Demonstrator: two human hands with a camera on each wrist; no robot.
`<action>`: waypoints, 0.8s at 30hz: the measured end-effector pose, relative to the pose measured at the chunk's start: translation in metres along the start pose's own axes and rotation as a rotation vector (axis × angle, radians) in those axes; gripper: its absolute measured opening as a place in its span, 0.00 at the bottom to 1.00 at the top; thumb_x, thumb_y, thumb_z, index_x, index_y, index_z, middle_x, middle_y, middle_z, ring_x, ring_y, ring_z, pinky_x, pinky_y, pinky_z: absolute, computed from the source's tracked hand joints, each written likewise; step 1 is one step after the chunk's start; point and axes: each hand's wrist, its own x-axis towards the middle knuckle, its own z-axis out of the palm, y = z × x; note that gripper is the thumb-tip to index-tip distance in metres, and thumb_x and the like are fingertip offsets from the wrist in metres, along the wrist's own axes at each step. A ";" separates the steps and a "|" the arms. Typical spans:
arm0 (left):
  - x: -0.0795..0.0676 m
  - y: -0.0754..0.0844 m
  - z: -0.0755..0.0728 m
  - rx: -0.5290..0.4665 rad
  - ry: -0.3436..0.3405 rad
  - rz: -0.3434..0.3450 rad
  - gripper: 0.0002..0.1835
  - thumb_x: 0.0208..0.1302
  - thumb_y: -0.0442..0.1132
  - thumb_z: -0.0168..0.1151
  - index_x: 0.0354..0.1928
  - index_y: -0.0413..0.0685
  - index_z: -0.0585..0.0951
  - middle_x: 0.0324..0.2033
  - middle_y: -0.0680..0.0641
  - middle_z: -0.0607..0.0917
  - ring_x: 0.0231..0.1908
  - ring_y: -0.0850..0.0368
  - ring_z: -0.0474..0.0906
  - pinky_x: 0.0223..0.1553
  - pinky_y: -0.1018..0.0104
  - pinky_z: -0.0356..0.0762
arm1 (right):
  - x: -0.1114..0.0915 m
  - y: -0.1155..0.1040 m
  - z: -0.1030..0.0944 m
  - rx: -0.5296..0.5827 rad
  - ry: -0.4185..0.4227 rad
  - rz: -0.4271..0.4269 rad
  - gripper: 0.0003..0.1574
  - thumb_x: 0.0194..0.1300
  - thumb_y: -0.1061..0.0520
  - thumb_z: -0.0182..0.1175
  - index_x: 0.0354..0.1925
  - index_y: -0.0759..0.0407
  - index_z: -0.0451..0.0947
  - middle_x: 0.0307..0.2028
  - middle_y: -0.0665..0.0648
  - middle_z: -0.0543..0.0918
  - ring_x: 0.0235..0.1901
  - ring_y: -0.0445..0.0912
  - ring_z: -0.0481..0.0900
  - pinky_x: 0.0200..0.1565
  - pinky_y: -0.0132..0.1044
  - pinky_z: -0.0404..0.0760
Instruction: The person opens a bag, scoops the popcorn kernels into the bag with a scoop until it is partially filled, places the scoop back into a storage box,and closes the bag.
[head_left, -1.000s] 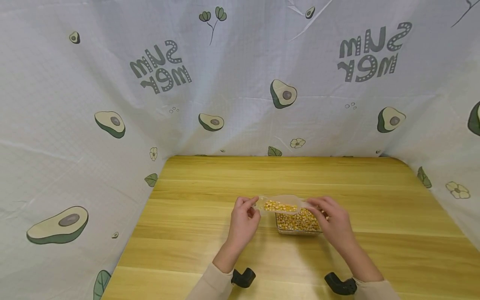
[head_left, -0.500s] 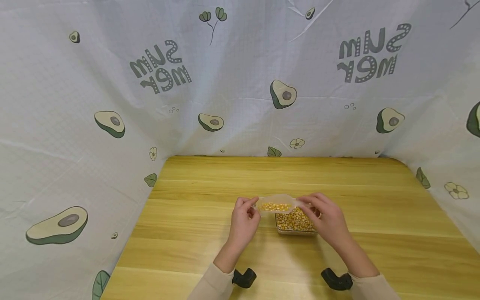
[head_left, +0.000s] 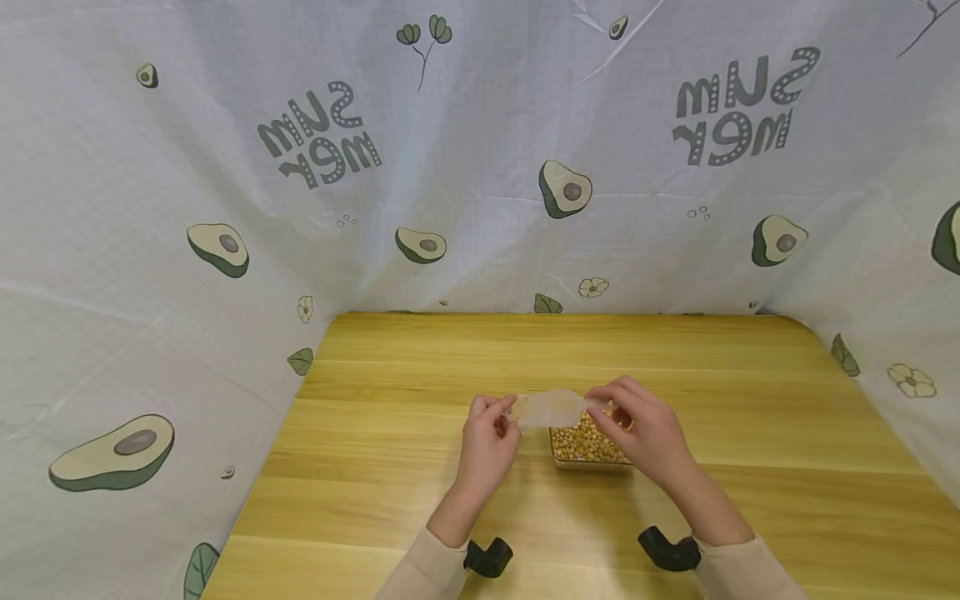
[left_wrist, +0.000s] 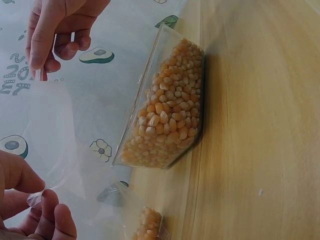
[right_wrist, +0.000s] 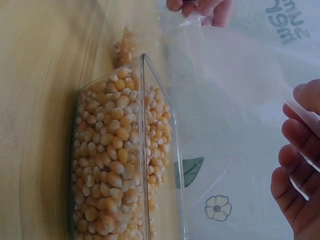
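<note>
My left hand [head_left: 487, 442] pinches the top of a clear plastic bag [left_wrist: 117, 212] between thumb and fingers. Corn kernels [left_wrist: 148, 223] lie in the bag's bottom, close to the table. A translucent white scoop [head_left: 551, 409] is held by its handle in my right hand [head_left: 648, 425]. Its bowl is tipped at the bag's mouth, and no kernels show on it in the head view. Beneath the right hand stands a clear rectangular container [head_left: 592, 465] holding many corn kernels [right_wrist: 110, 145], its near right part covered by that hand in the head view.
The wooden table [head_left: 390, 467] extends around the container. White curtain [head_left: 480, 150] printed with avocados hangs behind and at both sides. A black curved wrist mount [head_left: 489, 557] sits at the left sleeve, another mount [head_left: 667, 550] at the right.
The right hand has moved left with the scoop and tilted it toward the bag. The kernels seen in its bowl have gone from view. The left hand has stayed in place.
</note>
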 end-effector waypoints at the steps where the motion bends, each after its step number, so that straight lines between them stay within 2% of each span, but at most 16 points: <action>1: 0.000 0.000 0.000 -0.001 0.000 -0.002 0.22 0.62 0.24 0.56 0.59 0.34 0.80 0.39 0.45 0.73 0.32 0.65 0.68 0.32 0.78 0.72 | 0.000 0.000 0.000 -0.004 -0.003 0.001 0.14 0.53 0.66 0.72 0.38 0.54 0.85 0.32 0.44 0.80 0.25 0.30 0.66 0.27 0.22 0.70; 14: 0.000 0.002 0.001 0.013 0.007 0.007 0.22 0.62 0.24 0.57 0.58 0.34 0.81 0.39 0.45 0.74 0.33 0.66 0.69 0.34 0.78 0.73 | -0.004 0.002 -0.001 0.021 0.014 0.013 0.15 0.52 0.68 0.72 0.39 0.55 0.85 0.31 0.44 0.79 0.24 0.32 0.66 0.27 0.20 0.68; 19: 0.000 0.004 0.000 0.017 0.015 0.028 0.22 0.60 0.23 0.57 0.58 0.33 0.81 0.39 0.45 0.74 0.32 0.66 0.68 0.33 0.77 0.72 | -0.008 0.005 -0.002 0.067 0.046 0.013 0.16 0.53 0.72 0.70 0.41 0.58 0.85 0.34 0.48 0.82 0.25 0.30 0.69 0.27 0.20 0.70; 24: 0.000 0.008 -0.001 0.020 0.019 0.028 0.21 0.62 0.24 0.57 0.58 0.35 0.81 0.39 0.45 0.74 0.32 0.65 0.68 0.32 0.77 0.71 | -0.015 0.009 -0.006 0.132 0.109 0.081 0.17 0.57 0.73 0.67 0.43 0.59 0.85 0.37 0.53 0.84 0.29 0.29 0.73 0.31 0.19 0.74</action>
